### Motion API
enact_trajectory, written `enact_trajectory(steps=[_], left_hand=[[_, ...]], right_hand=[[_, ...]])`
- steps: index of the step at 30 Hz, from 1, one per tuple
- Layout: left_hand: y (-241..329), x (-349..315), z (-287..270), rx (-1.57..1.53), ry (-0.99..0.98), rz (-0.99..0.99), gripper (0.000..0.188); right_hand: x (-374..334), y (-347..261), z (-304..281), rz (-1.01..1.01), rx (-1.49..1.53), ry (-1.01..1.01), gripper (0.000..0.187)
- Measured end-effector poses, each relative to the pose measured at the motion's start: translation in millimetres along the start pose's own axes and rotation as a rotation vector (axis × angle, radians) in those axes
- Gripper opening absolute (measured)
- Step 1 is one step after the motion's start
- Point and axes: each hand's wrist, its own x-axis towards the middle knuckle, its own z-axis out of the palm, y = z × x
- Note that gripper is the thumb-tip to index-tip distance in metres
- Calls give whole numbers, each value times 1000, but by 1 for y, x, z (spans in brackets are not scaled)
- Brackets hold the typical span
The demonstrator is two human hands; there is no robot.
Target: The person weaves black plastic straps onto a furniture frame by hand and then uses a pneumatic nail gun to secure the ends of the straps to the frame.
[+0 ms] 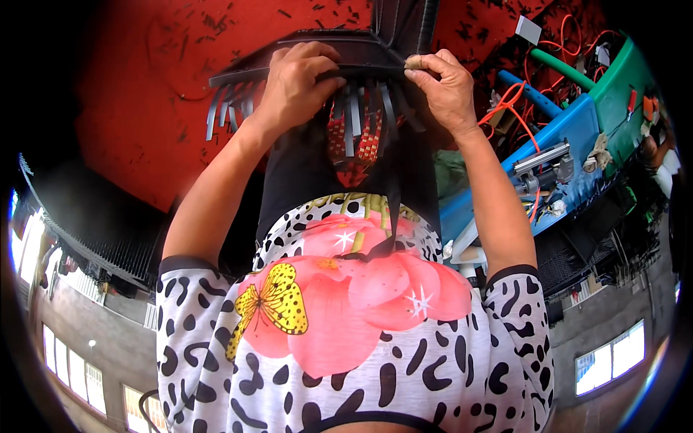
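floor: big red floor (137,94) under everything, littered with tiny black offcuts
woven frame: dark frame (303,66) wrapped in black strips sits mid-top, loose strip ends hanging off its near edge
blue bench: blue bench (556,144) sits right of the frame, with a metal tool and orange cords
left hand: left hand (296,83) clamped down over the frame's rim, fingers curled
right hand: right hand (444,83) pinching a black strip (393,180) tight at the frame's right corner
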Motion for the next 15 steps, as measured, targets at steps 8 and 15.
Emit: enact_trajectory(steps=[8, 15], left_hand=[[4, -5, 3, -277, 92, -124, 17], [-2, -7, 5, -407, 92, -228, 7]], right_hand=[[-4, 4, 4, -118, -139, 18, 15], [4, 10, -13, -154, -71, -148, 19]])
